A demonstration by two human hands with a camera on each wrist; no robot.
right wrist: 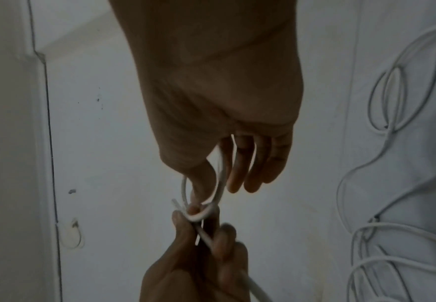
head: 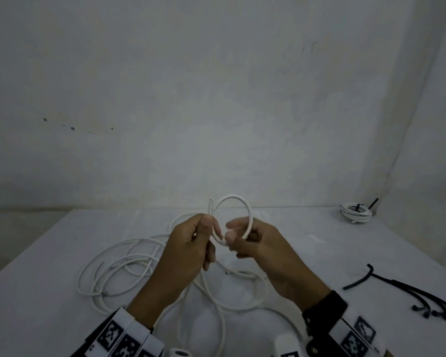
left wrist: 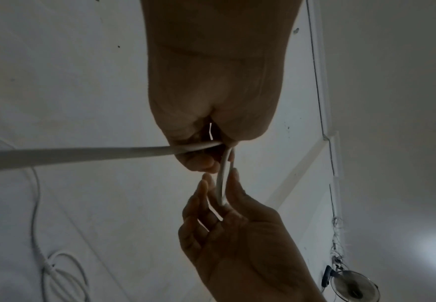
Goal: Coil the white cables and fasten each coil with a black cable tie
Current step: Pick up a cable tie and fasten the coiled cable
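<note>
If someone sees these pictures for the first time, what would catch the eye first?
First, the two hands at the centre: the left hand pinches the white cable near its end, and the right hand holds the first loop. Then the loose cables sprawled on the table behind, the finished coil far right, and the black cable ties near right.

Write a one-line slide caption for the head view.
Both hands form the first loop of a white cable above the table; one tied coil and spare black cable ties wait aside.
</note>
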